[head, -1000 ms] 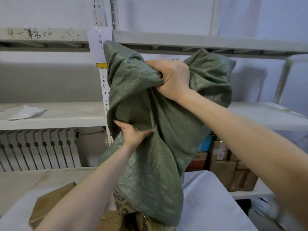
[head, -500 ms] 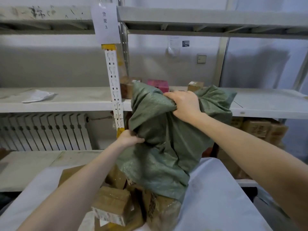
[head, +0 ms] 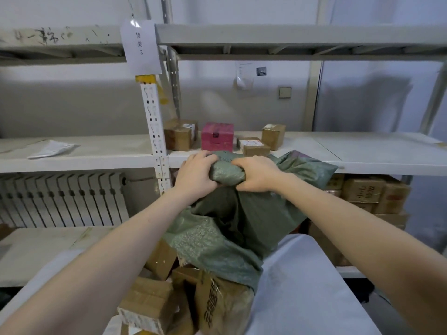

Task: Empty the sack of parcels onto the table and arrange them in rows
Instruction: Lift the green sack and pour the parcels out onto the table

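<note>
White metal shelving [head: 362, 151], grey wall [head: 72, 105]

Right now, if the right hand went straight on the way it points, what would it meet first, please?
The right hand points leftward, so beyond the bunch of sack it grips it would probably meet the left hand first; depth is unclear.

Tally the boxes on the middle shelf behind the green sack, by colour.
Brown cardboard: 3, namely large left box, flat labelled box and small upright box
Pink: 1, the pink box
Total: 4
</note>
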Motion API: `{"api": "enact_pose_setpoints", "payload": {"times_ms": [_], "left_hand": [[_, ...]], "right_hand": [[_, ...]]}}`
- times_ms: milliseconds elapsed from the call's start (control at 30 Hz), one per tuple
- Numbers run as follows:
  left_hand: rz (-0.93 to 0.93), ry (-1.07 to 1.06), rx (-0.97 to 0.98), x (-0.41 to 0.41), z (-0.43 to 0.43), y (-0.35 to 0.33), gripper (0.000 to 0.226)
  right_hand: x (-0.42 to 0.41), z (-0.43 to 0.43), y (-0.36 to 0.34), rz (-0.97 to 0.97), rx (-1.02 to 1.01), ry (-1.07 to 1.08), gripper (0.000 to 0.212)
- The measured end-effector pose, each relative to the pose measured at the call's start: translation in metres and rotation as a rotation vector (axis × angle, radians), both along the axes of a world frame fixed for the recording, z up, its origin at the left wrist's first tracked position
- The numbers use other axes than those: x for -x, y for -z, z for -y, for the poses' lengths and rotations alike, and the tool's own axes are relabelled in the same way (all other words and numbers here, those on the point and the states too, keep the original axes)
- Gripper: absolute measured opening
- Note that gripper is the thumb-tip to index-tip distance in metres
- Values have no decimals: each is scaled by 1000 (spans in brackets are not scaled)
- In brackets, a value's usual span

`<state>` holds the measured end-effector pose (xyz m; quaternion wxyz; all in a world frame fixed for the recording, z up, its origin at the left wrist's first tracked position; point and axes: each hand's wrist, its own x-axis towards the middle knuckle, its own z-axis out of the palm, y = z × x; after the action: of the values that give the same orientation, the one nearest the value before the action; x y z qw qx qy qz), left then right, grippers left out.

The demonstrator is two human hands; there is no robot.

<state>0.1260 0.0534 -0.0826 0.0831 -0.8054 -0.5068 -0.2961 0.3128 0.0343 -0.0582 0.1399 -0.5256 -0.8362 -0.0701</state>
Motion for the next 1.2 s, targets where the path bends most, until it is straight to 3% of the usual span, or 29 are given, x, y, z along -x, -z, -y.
{"api": "enact_pose_setpoints", "payload": {"times_ms": [133,200,300,433,500,600,733,867,1067,1200], "left_hand": [[84,-87,27,-7,-1,-12,39],[152,-148,67,-8,-2,-18,24],[200,-215,222,-7,-2,-35,24],[15,-209,479,-6,9,-56,38],[-103,-218,531,-6,14,-55,40],[-212,-199,547,-11,21,-47,52],[-262,-183,557,-23,28,-45,80],[-305,-159,539,-31,24,-40,81],[-163,-57,836,-29,15,-33,149],[-167,-226,845,-21,10,-20,147]], "right_hand": [[-28,5,2,153,-252,140,102],[-46,8,-1,85,-271,278,120],[-76,6,-5,-176,-65,452,144],[-89,-6,-6,-428,331,428,160],[-87,-15,-3,-389,369,395,158],[-87,-28,3,-215,266,405,157],[-93,-31,15,-128,201,436,132],[-100,-30,25,-146,200,420,100],[-113,-17,38,-273,196,446,80],[-104,-15,37,-348,184,465,68]]}}
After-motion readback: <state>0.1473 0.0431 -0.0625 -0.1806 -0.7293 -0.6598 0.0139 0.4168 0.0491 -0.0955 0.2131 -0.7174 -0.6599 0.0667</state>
